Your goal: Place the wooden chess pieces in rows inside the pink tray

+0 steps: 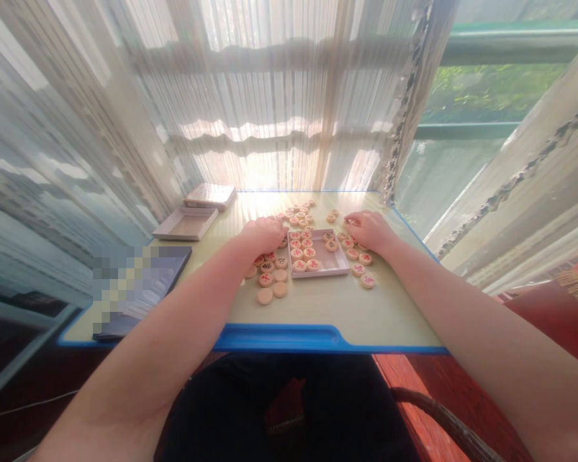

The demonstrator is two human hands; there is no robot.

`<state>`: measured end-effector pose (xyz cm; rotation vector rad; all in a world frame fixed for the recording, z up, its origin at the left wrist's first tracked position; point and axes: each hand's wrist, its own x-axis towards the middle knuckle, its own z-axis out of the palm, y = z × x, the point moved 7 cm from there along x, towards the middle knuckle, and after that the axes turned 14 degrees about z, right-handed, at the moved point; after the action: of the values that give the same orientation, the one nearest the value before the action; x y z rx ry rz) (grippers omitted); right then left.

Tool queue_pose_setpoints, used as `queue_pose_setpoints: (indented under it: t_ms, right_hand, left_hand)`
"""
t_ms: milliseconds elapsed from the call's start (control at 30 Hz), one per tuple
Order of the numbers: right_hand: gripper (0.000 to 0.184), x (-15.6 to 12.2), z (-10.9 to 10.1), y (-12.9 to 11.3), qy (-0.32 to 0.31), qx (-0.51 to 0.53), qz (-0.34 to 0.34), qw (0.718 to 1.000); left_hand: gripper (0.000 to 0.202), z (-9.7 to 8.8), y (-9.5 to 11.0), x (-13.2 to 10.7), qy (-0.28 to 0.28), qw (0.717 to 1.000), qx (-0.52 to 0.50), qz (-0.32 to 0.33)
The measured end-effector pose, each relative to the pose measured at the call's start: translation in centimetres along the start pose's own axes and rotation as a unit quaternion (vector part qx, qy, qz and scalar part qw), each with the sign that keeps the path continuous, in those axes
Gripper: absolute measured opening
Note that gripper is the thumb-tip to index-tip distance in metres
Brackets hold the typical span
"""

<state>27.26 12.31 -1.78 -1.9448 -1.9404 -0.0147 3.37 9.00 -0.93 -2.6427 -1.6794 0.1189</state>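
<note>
Round wooden Chinese chess pieces with red or black characters lie about a shallow open box (319,274). In its left part, red-marked pieces (308,253) sit in two columns; black-marked pieces (331,246) lie towards its upper right. My left hand (264,233) is just left of the box, fingers curled down over pieces there; what they hold is hidden. Beyond the box's right side, my right hand (370,231) has its fingertips closed on a piece, partly covered. Below my left hand is a group of pieces (266,279), some with blank faces up.
An empty box half (187,224) and another box (210,196) stand at the table's left rear. A dark flat object (149,295), partly pixelated, lies at the left edge. More pieces (299,213) are scattered behind the box. Sheer curtains (279,96) hang behind the table.
</note>
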Motion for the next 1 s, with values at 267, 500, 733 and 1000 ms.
queue_pose_setpoints:
  t_ms: [267, 500, 733, 1000]
  right_hand:
    - [0.039, 0.4, -0.2, 0.7, -0.004, 0.033, 0.043, 0.999]
    - [0.04, 0.9, -0.2, 1.6, 0.004, 0.067, 0.078, 0.995]
    - [0.039, 0.8, -0.5, 2.4, 0.012, 0.107, 0.124, 0.986]
    - [0.036, 0.9, -0.4, 2.6, -0.009, 0.098, 0.138, 0.986]
  left_hand:
    - [0.051, 0.6, -0.2, 0.2, -0.011, 0.999, -0.039, -0.013]
    - [0.053, 1.0, -0.3, 0.1, -0.038, 0.996, -0.073, -0.029]
    - [0.054, 1.3, -0.5, 0.3, -0.043, 0.996, -0.077, -0.025]
    - [0.048, 1.2, -0.5, 0.5, -0.032, 0.998, -0.05, -0.006]
